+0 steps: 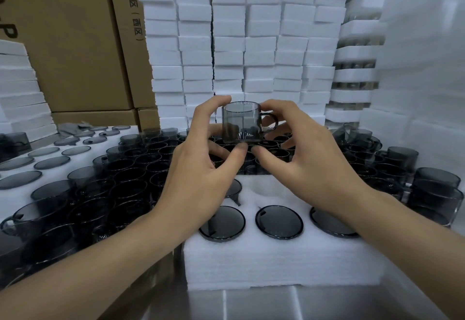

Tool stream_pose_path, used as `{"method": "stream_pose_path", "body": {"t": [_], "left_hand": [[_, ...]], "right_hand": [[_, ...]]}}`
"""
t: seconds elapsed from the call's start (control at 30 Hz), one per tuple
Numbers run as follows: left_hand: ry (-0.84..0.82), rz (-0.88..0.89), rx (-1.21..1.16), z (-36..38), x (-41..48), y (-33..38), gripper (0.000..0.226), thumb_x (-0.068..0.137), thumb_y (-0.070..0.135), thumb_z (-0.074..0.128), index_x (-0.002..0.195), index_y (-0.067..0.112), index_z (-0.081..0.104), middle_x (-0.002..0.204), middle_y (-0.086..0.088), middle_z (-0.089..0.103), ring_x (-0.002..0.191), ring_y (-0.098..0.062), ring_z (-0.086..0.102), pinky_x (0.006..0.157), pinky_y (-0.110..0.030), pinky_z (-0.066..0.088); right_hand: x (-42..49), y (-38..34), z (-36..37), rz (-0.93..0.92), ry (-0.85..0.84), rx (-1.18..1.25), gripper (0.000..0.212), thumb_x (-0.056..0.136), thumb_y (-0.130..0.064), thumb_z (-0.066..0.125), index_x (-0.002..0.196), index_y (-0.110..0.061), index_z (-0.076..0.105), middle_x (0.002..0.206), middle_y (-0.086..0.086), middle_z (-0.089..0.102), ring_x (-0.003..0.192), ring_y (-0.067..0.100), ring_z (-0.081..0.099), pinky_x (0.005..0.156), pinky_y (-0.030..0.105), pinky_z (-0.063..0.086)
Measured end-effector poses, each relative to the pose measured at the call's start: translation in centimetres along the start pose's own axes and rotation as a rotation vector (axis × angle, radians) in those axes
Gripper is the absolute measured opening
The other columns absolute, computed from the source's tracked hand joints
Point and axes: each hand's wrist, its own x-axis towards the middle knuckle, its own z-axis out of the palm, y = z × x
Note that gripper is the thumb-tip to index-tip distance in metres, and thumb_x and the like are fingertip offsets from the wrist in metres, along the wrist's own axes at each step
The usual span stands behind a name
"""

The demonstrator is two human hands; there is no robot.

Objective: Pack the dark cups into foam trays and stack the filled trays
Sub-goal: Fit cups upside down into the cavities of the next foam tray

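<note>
Far left: cardboard boxes (70, 42) wall off the back. In front of them is a low foam tray (15, 198) with dark round discs set in it. Loose cups (120, 176) crowd the left-centre rim to rim, no gaps. The left hand (201, 168) reaches over them and pinches one cup (241, 123), thumb under the base, forefinger on the rim. The cup is upright, handle to the right, held above the loose ones just past the far edge of the front foam tray (276, 259). That tray sits on the tabletop (251, 304), nearest the camera. Its front pockets hold dark rounds; one empty pocket (264, 188) lies below the hands. The right hand (312, 161) pinches the same cup, thumb at the base, fingers by the handle. Foam stacks (226, 42) close the back. More cups (432, 193) and a foam wall (422, 67) block the right.
</note>
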Motion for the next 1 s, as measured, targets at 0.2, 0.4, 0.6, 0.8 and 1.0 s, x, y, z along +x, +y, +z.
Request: {"method": "stream_pose_path", "body": {"t": [0.2,0.4,0.6,0.8,1.0], "left_hand": [[-0.007,0.039,0.064,-0.10,-0.06,0.15,0.070,0.098,0.022,0.074,0.145,0.061,0.041,0.131,0.025,0.062,0.096,-0.011,0.072,0.065,-0.020,0.053],[0.002,0.099,0.208,0.03,-0.03,-0.11,0.073,0.094,0.020,0.076,0.146,0.059,0.044,0.133,0.029,0.049,0.115,-0.006,0.063,0.077,-0.019,0.047],[-0.034,0.101,0.241,0.00,0.09,-0.54,0.060,0.091,0.021,0.078,0.138,0.052,0.056,0.131,0.028,0.057,0.114,-0.005,0.062,0.079,-0.021,0.044],[-0.032,0.064,0.203,0.02,0.04,-0.45,0.054,0.085,0.028,0.081,0.128,0.049,0.055,0.129,0.029,0.056,0.113,-0.004,0.062,0.078,-0.025,0.043],[-0.011,0.028,0.153,0.17,0.00,-0.41,0.051,0.085,0.036,0.084,0.123,0.047,0.052,0.127,0.026,0.059,0.111,-0.008,0.063,0.076,-0.031,0.045]], "right_hand": [[0.15,0.18,-0.03,-0.042,0.057,-0.046,0.053,0.093,-0.039,0.076,0.140,-0.032,0.053,0.130,-0.019,0.058,0.124,0.004,0.056,0.101,0.035,0.052],[0.11,-0.16,-0.16,-0.076,0.060,-0.097,0.051,0.087,-0.047,0.074,0.131,-0.029,0.056,0.124,-0.018,0.055,0.123,0.005,0.051,0.097,0.020,0.043],[0.07,-0.45,-0.21,-0.150,0.041,-0.103,0.051,0.085,-0.034,0.082,0.129,-0.025,0.058,0.120,-0.015,0.056,0.117,0.008,0.053,0.098,0.015,0.039],[0.06,-0.62,-0.29,-0.193,-0.008,-0.121,0.054,0.086,-0.030,0.082,0.134,-0.024,0.057,0.127,-0.015,0.057,0.118,0.009,0.051,0.103,0.016,0.037],[-0.10,-0.50,-0.37,-0.137,-0.038,-0.090,0.067,0.087,-0.033,0.070,0.150,-0.026,0.047,0.140,-0.017,0.051,0.133,0.006,0.045,0.109,0.014,0.033]]}}
